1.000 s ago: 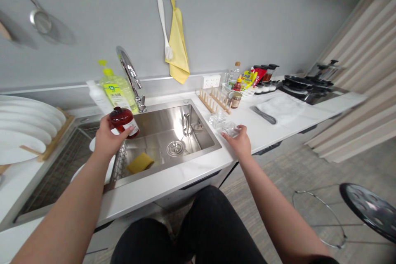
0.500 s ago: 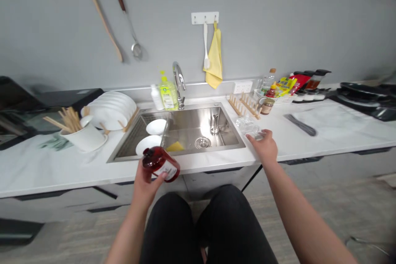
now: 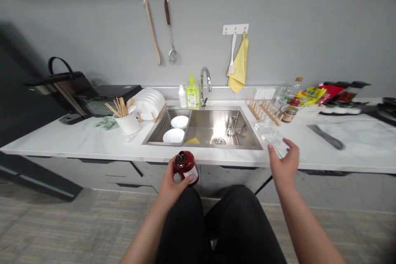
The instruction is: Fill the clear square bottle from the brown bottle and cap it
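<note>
My left hand [image 3: 175, 183] is wrapped round a dark red bottle [image 3: 185, 167] with a white label and an uncapped neck. The bottle is held slightly tilted in front of the counter's edge, below the sink [image 3: 204, 147]. Over the counter right of the sink, my right hand [image 3: 285, 163] has its fingers apart and holds nothing. Just beyond its fingertips lies some clear plastic packaging [image 3: 269, 134]. A wooden rack [image 3: 270, 111] stands behind that plastic, beside a small jar [image 3: 289, 114].
Two white bowls [image 3: 173, 135] sit in the sink's drainer basket under the tap [image 3: 204, 86]. On the left stand white plates [image 3: 150, 103] and a white pot [image 3: 128, 123] of chopsticks. A green soap bottle [image 3: 192, 95] is behind the sink. A grey utensil [image 3: 328, 137] lies at right.
The view has swung left, so the counter appears shifted right. My left hand has brought the bottle more upright. My right hand has drawn back from the clear plastic, fingers spread.
</note>
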{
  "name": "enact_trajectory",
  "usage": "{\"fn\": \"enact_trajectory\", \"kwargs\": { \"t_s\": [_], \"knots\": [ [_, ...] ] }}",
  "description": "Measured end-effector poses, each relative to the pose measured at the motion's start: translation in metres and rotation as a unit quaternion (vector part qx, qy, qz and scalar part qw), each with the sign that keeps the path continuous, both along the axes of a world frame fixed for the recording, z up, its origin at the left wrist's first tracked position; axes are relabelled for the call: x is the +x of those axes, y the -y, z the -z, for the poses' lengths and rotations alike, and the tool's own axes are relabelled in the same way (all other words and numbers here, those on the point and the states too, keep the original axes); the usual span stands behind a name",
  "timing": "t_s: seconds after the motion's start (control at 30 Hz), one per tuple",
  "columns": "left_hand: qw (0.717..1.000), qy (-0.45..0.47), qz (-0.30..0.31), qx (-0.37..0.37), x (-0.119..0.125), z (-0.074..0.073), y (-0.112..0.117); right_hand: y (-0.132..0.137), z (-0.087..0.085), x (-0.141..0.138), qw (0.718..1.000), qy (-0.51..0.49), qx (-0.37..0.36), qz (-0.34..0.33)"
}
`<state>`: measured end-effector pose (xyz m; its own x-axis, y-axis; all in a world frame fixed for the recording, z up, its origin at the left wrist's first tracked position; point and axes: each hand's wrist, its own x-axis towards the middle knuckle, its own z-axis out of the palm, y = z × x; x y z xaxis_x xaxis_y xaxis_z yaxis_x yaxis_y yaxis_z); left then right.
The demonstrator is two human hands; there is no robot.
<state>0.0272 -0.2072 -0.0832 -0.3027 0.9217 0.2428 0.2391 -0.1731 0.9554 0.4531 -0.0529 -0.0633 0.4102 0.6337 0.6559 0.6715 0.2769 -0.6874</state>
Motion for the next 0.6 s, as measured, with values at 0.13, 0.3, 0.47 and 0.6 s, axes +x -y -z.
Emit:
{"fn": "enact_trajectory", "kwargs": {
  "t_s": [0.13,0.3,0.47,0.6],
  "knots": [
    [0.999,-0.03,0.024,0.011,0.033,-0.001,0.0,0.088,0.0,-0.096,0.927,0.03,-0.096,-0.362],
    [0.989,-0.096,0.098,0.057,0.074,-0.008,0.013,0.124,0.003,-0.165,0.867,-0.046,-0.163,-0.469],
    [0.974,-0.145,0.167,0.036,0.014,-0.02,0.012,0.113,0.008,-0.156,0.874,-0.068,-0.19,-0.442],
    [0.982,-0.175,-0.076,0.0,-0.118,-0.029,-0.024,0.11,0.018,-0.136,0.881,-0.072,-0.202,-0.422]
  ]
}}
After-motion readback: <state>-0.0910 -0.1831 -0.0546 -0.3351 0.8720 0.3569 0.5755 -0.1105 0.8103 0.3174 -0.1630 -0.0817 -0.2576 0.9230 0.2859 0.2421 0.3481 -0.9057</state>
